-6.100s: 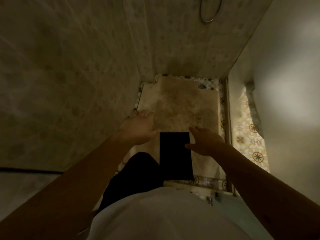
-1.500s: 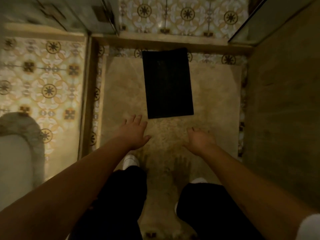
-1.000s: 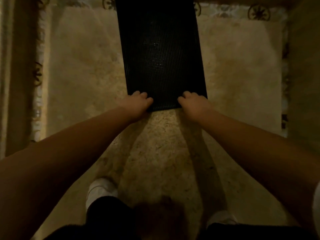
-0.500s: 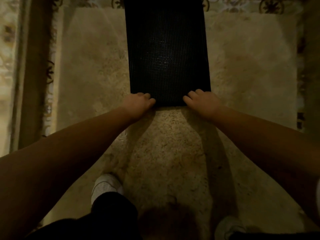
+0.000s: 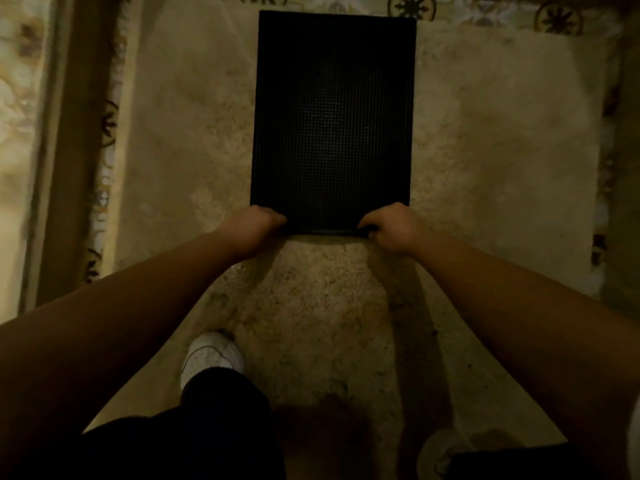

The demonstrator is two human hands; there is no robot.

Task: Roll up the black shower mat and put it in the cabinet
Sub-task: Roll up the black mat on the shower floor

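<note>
The black shower mat (image 5: 332,123) lies flat on the stone floor (image 5: 485,168), upper centre of frame. Left hand (image 5: 254,226) and right hand (image 5: 391,230) have fingers clamped on its near corners.

1. No readable text, labels, brands or numbers are showing anywhere in this shot.
2. The black shower mat (image 5: 332,123) is showing only a plain grid texture.
3. The floor tiles (image 5: 412,6) are showing flower patterns, no lettering.
</note>
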